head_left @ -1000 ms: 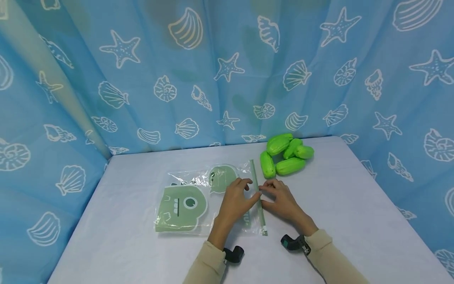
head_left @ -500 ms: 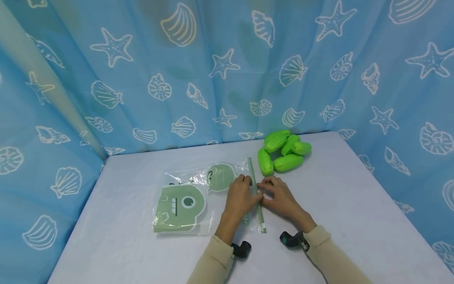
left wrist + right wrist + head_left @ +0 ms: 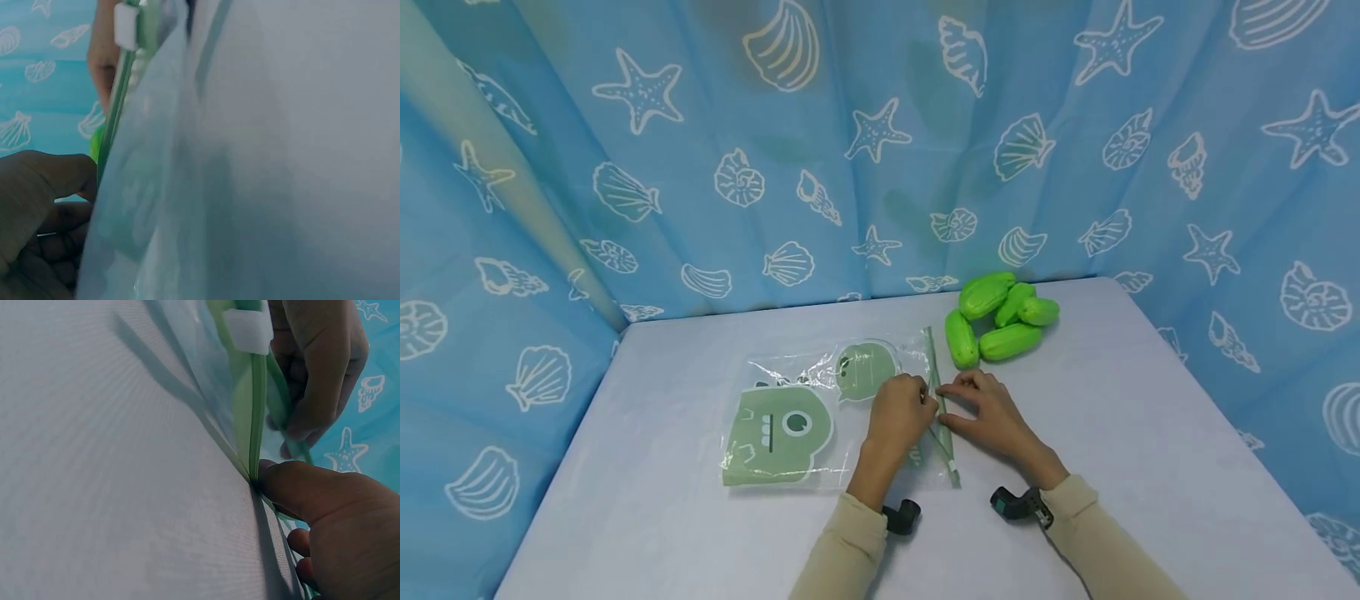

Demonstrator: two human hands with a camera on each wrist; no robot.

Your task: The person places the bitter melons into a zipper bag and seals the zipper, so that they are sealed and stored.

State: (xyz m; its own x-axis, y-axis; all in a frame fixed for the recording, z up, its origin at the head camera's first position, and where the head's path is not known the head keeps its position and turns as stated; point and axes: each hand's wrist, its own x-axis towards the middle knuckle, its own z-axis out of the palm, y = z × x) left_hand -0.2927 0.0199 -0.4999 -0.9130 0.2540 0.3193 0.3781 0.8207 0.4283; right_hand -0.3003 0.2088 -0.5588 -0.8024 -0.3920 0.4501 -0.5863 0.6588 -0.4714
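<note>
A clear slider-zip bag (image 3: 778,437) with green cartoon monster prints lies flat, its green mouth edge (image 3: 953,471) to the right. My left hand (image 3: 895,412) pinches the upper strip of that edge, which stands lifted away from the lower strip. From the other side my right hand (image 3: 988,408) grips the lower strip between thumb and fingers. In the right wrist view, its thumb (image 3: 294,484) presses against the green strip, with the left hand (image 3: 319,369) beyond. A white slider (image 3: 250,330) sits at the near end of the zip. In the left wrist view, the film hides part of the scene.
Several bright green gourd-like vegetables (image 3: 1011,340) lie grouped at the back right of the white table (image 3: 1112,417), just beyond the bag's far corner. A blue curtain (image 3: 850,167) with shell and starfish prints hangs behind the table.
The left hand's fingers have closed in on the bag's mouth edge and drawn back slightly left, parting the upper strip from the lower. The right hand has moved little. The head view has shifted slightly.
</note>
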